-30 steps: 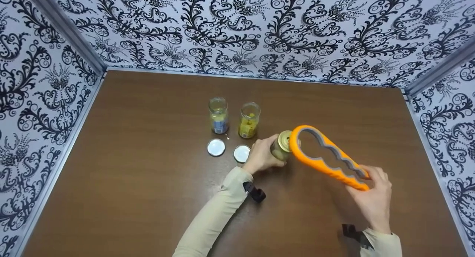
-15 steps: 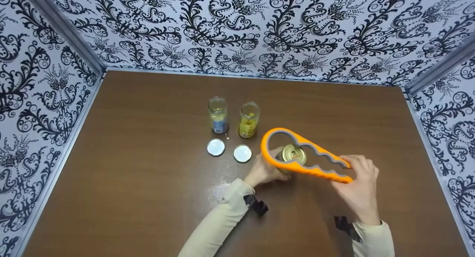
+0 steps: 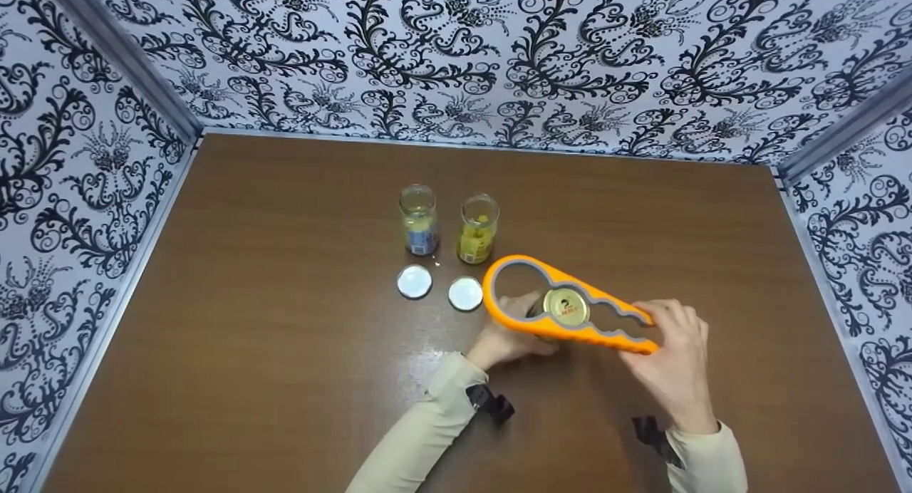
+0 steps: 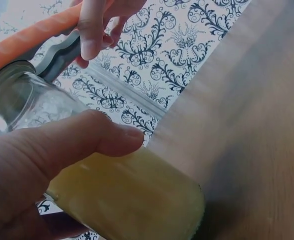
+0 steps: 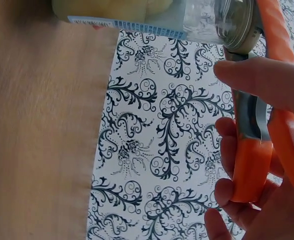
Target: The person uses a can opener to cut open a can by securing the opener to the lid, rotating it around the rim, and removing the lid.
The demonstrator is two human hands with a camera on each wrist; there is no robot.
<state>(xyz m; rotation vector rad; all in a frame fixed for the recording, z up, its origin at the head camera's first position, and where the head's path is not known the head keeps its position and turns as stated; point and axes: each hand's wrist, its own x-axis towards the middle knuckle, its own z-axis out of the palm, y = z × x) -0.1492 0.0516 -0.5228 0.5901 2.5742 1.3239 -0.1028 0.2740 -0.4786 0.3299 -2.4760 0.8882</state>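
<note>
My left hand (image 3: pixel 504 343) grips a glass jar of pale yellow contents, its thumb laid across the glass (image 4: pixel 132 195) in the left wrist view. The jar's gold lid (image 3: pixel 566 308) faces up toward the head camera. Around that lid lies an orange jar opener (image 3: pixel 605 338) with grey wavy inner edges. My right hand (image 3: pixel 673 361) holds the opener by the free ends of its two handles. In the right wrist view the jar's label edge (image 5: pixel 137 30) shows, and the opener's grey edge meets the lid rim. The left fingers are mostly hidden behind jar and opener.
Two lidless glass jars stand farther back, one with a blue label (image 3: pixel 422 242), one with yellow contents (image 3: pixel 476 244). Two white lids (image 3: pixel 415 282) (image 3: pixel 465 294) lie in front of them. Patterned walls (image 3: pixel 456 65) bound the brown table (image 3: pixel 285 322).
The left hand has brought the jar toward the person and turned its lid up. The right hand has moved the opener left, from beside the lid to around it.
</note>
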